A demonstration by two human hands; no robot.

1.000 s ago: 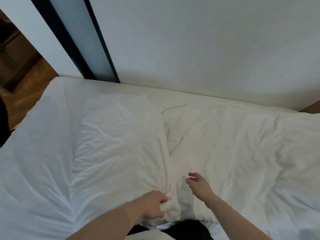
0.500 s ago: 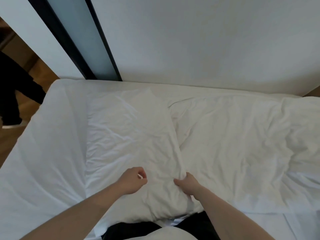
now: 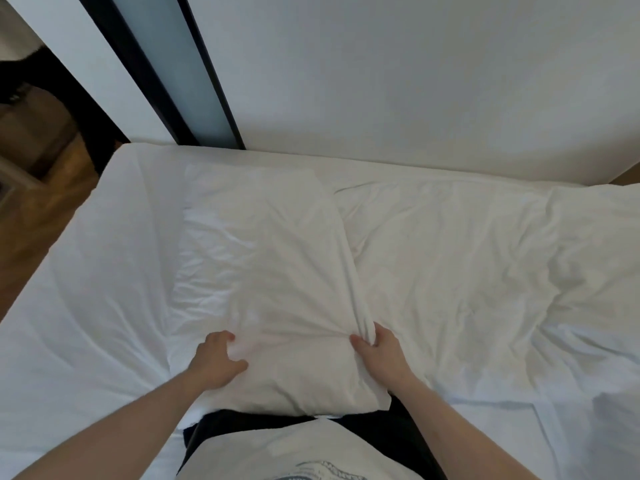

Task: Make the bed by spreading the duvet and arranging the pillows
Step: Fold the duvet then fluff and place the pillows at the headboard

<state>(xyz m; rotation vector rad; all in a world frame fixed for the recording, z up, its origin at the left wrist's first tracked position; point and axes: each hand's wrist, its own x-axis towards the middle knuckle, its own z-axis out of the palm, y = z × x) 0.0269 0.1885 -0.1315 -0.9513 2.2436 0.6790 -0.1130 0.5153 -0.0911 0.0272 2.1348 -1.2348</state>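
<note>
Gripping the near end of a white pillow (image 3: 263, 271), both hands work its wrinkled case. The left hand (image 3: 216, 360) has its fingers curled into the fabric at the pillow's near left part, and the right hand (image 3: 379, 355) pinches a bunched fold along the pillow's right edge. The pillow lies lengthwise on the white bed (image 3: 86, 289), its far end toward the wall (image 3: 415, 81). A second, creased pillow (image 3: 450, 271) lies just right of it, edges touching.

both hands (image 3: 218, 358) gripping white pillow (image 3: 266, 271)
</note>
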